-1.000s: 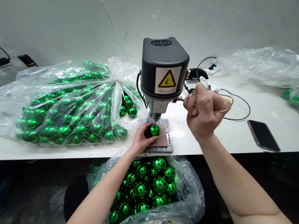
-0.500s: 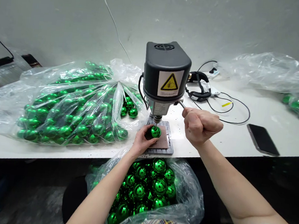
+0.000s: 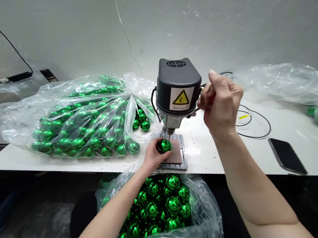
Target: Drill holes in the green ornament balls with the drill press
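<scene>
A black bench drill press [image 3: 179, 85] with a yellow warning label stands on the white table. My left hand [image 3: 155, 154] grips a shiny green ball [image 3: 165, 146] between thumb and fingers, over a brown board [image 3: 176, 152] on the drill's metal base [image 3: 183, 163]. The thin drill bit is just above the ball; whether they touch is too small to tell. At the right side of the drill, my right hand [image 3: 220, 99] is closed round the drill's lever [image 3: 194, 112], most of which the fingers hide.
An open plastic bag of green balls [image 3: 152, 211] sits below the table's front edge. Left of the drill lies a large clear bag of green balls [image 3: 90, 127]. A phone [image 3: 287, 156], cables [image 3: 268, 126] and more plastic bags [image 3: 290, 81] are on the right.
My right hand has risen with the lever and now covers the headset behind the drill. The left hand still holds the ball, which sits slightly left of the bit. The view has shifted a little.
</scene>
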`<state>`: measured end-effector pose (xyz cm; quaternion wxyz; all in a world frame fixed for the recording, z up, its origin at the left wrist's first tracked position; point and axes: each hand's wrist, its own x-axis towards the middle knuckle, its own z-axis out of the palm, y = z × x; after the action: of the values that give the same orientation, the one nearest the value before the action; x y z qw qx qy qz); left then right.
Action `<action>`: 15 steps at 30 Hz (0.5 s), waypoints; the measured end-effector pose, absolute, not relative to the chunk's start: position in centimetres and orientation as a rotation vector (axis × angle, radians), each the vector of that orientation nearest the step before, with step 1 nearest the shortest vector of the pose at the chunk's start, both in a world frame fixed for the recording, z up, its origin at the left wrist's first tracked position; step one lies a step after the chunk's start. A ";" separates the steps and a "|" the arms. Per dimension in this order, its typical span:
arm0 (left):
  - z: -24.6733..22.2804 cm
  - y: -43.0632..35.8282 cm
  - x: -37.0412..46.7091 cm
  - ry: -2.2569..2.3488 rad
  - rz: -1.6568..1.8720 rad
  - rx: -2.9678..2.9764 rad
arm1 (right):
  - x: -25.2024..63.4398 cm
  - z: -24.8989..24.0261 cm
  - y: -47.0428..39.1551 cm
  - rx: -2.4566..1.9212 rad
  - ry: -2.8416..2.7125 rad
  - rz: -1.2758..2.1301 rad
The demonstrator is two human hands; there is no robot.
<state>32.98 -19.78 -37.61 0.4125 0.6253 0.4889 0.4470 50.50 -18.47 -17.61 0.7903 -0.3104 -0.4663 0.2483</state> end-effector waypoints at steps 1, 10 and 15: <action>-36.9 -20.5 32.3 1.281 1.109 1.619 | 50.6 -17.1 -18.1 -0.686 -0.976 0.590; -31.3 -14.6 27.0 1.426 1.042 1.809 | 50.7 -17.5 -16.7 -0.638 -0.954 0.587; -33.3 -6.8 29.5 1.873 0.751 1.838 | 50.7 -17.5 -16.7 -0.646 -0.981 0.583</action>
<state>29.55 -6.84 -33.31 0.2047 0.6591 0.6716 0.2695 50.66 -16.68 -17.53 0.7925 -0.3004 -0.4563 0.2710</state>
